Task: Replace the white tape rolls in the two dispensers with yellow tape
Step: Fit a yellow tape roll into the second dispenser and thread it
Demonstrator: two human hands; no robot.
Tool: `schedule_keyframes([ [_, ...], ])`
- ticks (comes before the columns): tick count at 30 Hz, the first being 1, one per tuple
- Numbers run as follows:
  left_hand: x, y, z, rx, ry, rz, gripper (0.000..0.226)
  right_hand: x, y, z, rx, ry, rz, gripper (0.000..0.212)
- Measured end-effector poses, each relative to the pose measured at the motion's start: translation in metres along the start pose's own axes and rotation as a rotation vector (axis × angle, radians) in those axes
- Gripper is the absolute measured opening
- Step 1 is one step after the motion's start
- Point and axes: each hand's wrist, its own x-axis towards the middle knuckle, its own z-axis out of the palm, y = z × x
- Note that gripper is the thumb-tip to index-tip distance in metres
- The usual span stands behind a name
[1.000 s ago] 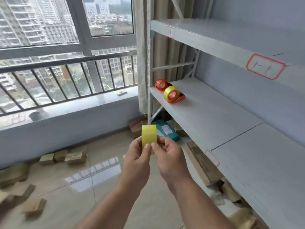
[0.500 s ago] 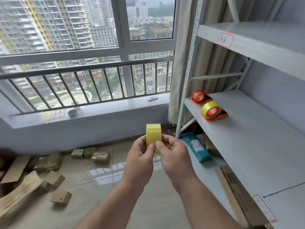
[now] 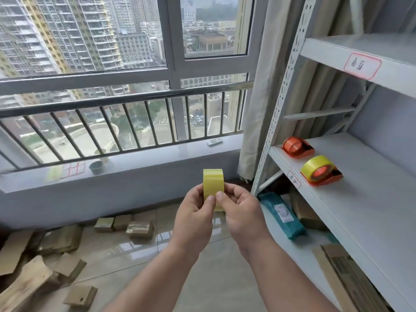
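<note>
Head view: both hands meet in the near centre, in front of the window. The left hand [image 3: 193,212] and the right hand [image 3: 242,210] each pinch a yellow tape roll [image 3: 213,183], held edge-on and upright, with both thumbs pressed side by side on its outer face.

On the right, the middle shelf [image 3: 360,212] carries 2 orange dispensers. The nearer dispenser [image 3: 323,174] already has yellow tape on it. The farther dispenser [image 3: 297,147] shows only orange, and I cannot tell whether any roll sits in it. The hands and the roll are well apart from both.

The step in hand looks like finding and lifting the free end of the roll. To do it well, run a thumbnail slowly around the face until it catches the edge, then peel a short tab squarely so the tape does not split lengthwise. Keep the other hand gripping the roll's sides, not its sticky end.

Red-bordered labels sit on the shelf edges: 1 on the upper shelf [image 3: 362,65] and 1 on the middle shelf [image 3: 293,180]. Both bear handwritten characters I cannot read. A teal packet [image 3: 282,218] lower down has a white printed label, too small to read.
</note>
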Motion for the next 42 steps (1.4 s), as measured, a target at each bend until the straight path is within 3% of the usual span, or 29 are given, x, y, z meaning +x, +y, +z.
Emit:
schedule_keyframes([
  [11,0.100,0.018,-0.025,0.025,-0.108,-0.019,0.024,0.089,0.003,0.045,-0.048,0.090,-0.012,0.021],
  [25,0.241,0.026,0.025,0.156,-0.219,-0.097,0.018,0.222,-0.004,0.019,0.037,0.183,-0.003,0.021],
  [34,0.331,0.019,0.050,0.196,-0.539,-0.094,0.029,0.279,-0.002,0.007,0.116,0.413,-0.031,0.014],
  [38,0.373,0.022,0.056,0.161,-0.714,-0.128,0.021,0.299,0.005,0.010,0.072,0.511,-0.096,0.014],
  [42,0.403,0.027,0.068,0.146,-0.778,-0.119,0.020,0.312,0.007,0.016,0.039,0.566,-0.113,0.017],
])
